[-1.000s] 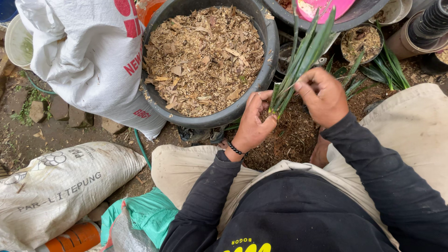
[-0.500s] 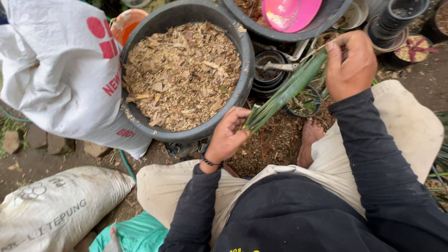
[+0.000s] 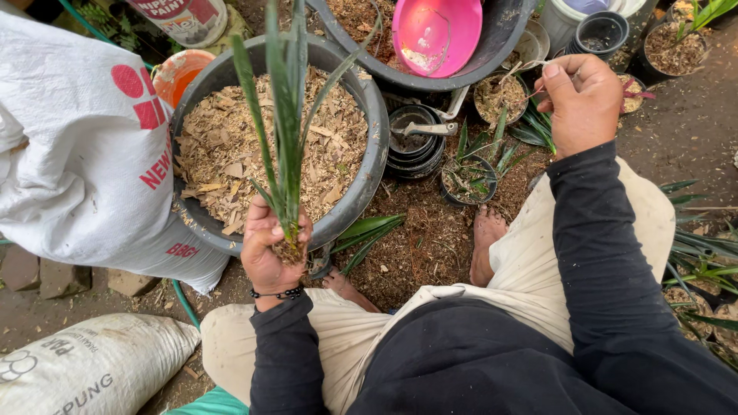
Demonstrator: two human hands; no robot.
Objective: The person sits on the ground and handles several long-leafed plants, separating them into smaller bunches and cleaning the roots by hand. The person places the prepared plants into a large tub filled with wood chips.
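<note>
My left hand (image 3: pixel 269 250) grips a green seedling (image 3: pixel 286 131) by its rooted base and holds it upright, its long narrow leaves rising over the large black tub (image 3: pixel 374 165) filled with dry wood chips. My right hand (image 3: pixel 586 100) is lifted to the upper right, well away from the plant. Its fingers are curled shut, and a thin pale dry leaf strip (image 3: pixel 526 68) sticks out from them. Right under that hand are small pots of soil.
A pink bowl (image 3: pixel 438 34) lies in a second tub at the top. Stacked small black pots (image 3: pixel 415 146) with a trowel and a potted seedling (image 3: pixel 469 177) stand ahead of my bare foot (image 3: pixel 486 238). White sacks (image 3: pixel 69 154) lie on the left, more seedlings on the right.
My right hand let go of the leaves and pulled away up and right. My left hand swung the seedling from slanting to upright over the chip tub.
</note>
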